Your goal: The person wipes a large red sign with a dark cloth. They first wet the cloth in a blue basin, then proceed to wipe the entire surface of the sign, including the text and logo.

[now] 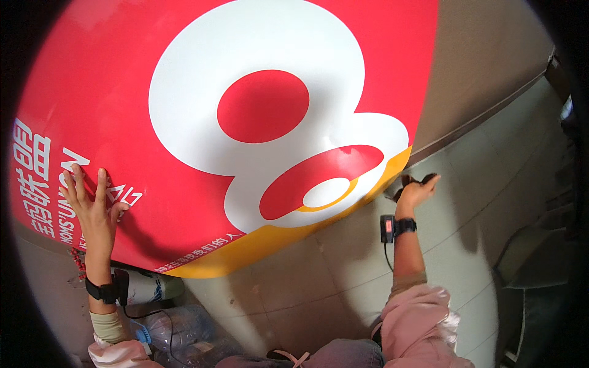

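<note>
Here a large red poster (184, 92) w/ a big white figure and a yellow strip along its bottom edge is seen spread against a beige wall (485, 55). The left hand (92, 205) is laid flat on the poster's lower left part, fingers spread apart and nothing gripped, just above the yellow edge. The right hand (415, 190) is raised at the poster's lower right corner; its fingers are curled on something dark there, but what exactly is clamped can't be told. The poster's right edge is seen running straight up from that corner, w/ bare wall beyond it.

Below the bottom edge, pale floor tiles (319, 270) are left open between the two arms. Under the left wrist, a white cylinder (150, 287) and clear plastic bottles (178, 328) are crowded near the wall. At far right, grey furniture (534, 257) is partly seen, well apart from the right hand.
</note>
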`<move>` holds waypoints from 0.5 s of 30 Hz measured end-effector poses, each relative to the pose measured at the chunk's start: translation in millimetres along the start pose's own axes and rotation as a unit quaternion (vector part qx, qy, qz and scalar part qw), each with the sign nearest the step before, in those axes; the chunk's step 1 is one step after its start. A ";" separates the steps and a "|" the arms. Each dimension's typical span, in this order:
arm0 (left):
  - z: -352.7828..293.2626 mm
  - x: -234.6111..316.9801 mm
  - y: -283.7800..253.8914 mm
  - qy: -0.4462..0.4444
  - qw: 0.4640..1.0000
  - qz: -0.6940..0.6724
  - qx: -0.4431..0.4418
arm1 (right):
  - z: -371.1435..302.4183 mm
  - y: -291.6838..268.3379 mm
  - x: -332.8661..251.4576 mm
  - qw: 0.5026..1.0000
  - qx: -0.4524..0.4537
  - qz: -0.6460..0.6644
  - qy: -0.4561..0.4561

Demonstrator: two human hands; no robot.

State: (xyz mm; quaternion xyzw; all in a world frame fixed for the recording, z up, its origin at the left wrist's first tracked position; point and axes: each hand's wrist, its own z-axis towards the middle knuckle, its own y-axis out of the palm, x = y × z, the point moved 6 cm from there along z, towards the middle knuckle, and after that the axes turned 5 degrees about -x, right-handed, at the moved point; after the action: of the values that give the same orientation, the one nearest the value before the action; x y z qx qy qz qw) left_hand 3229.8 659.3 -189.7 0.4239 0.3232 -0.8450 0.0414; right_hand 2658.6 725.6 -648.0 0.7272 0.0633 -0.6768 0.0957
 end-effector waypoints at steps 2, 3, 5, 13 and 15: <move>-0.4 0.0 0.4 0.001 1.000 -0.004 0.003 | -28.3 -5.8 -24.0 0.998 0.023 -0.046 -0.034; 0.0 -0.5 1.1 0.000 1.000 0.004 -0.002 | -49.0 -4.2 -42.4 0.984 0.039 -0.158 -0.076; 0.1 -0.6 1.0 -0.001 1.000 -0.003 -0.004 | -99.8 13.9 -83.0 0.973 -0.027 -0.120 -0.198; 1.5 1.3 -1.6 -0.005 1.000 -0.002 -0.014 | -267.1 124.8 -222.0 0.766 -0.161 -0.033 -0.621; 1.4 1.8 -1.9 0.000 1.000 0.007 -0.013 | -264.2 133.1 -224.4 0.756 -0.112 -0.042 -0.644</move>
State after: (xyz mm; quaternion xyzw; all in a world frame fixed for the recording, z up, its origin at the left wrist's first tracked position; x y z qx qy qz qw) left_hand 3227.0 660.4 -189.5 0.4255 0.3312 -0.8405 0.0530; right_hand 2927.9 663.8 -399.9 0.1008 0.0928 -0.9766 0.1657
